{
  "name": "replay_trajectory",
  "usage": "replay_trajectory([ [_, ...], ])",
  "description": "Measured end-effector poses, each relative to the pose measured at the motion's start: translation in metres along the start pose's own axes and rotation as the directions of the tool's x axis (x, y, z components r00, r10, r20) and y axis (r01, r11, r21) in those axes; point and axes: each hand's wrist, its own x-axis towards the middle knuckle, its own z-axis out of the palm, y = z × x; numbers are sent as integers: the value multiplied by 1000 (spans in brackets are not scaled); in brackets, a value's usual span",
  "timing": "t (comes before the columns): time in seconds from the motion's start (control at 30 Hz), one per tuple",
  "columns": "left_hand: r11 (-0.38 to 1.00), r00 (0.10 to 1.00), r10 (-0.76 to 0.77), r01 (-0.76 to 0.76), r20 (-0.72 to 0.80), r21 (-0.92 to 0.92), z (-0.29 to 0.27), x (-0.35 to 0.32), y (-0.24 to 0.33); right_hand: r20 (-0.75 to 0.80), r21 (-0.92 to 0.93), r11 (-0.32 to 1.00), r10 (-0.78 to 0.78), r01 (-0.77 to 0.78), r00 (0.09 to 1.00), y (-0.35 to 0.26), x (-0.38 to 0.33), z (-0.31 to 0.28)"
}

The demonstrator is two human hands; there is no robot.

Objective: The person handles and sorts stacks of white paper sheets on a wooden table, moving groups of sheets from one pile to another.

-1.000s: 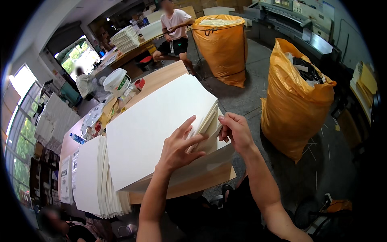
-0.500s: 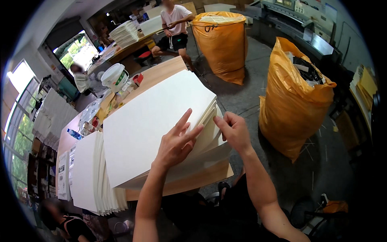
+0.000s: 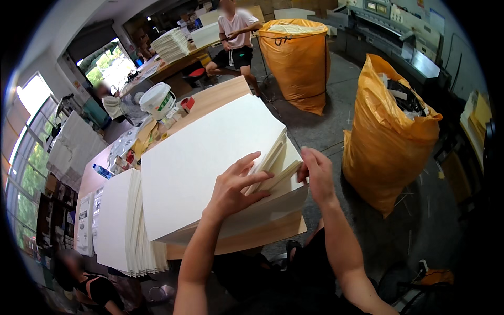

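A thick stack of large white sheets (image 3: 205, 157) lies on the wooden table in front of me. Along its right edge, several upper sheets are lifted and parted, so their cream edges (image 3: 273, 155) show as a fan. My left hand (image 3: 231, 186) rests at this lifted edge, its fingers spread and its thumb stretched toward the gap. Close by on the right, my right hand (image 3: 320, 176) is bent around the outer corner of the lower sheets, its fingertips partly hidden in shadow against their edges.
A second, fanned pile of white sheets (image 3: 119, 220) stands at the left. Beyond are a white bucket (image 3: 157, 100), a red tape roll (image 3: 186, 104) and a blue-capped bottle (image 3: 102, 170). Two large orange sacks (image 3: 296, 68) stand on the floor at right. Other people sit further off and at lower left.
The sheets at the right edge have parted wider. My right hand has turned from a pinch to bent fingers at the corner, and my left thumb has spread toward the gap.
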Motion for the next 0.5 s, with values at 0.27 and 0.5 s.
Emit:
replay_trajectory([
  [0.27, 961, 987, 151, -159, 50, 227, 2, -19, -15, 663, -647, 431, -89, 629, 743, 5, -49, 19],
  [0.5, 793, 991, 78, -126, 106, 596, 14, -40, 1, 699, -652, 544, 162, 528, 696, -17, -46, 24],
])
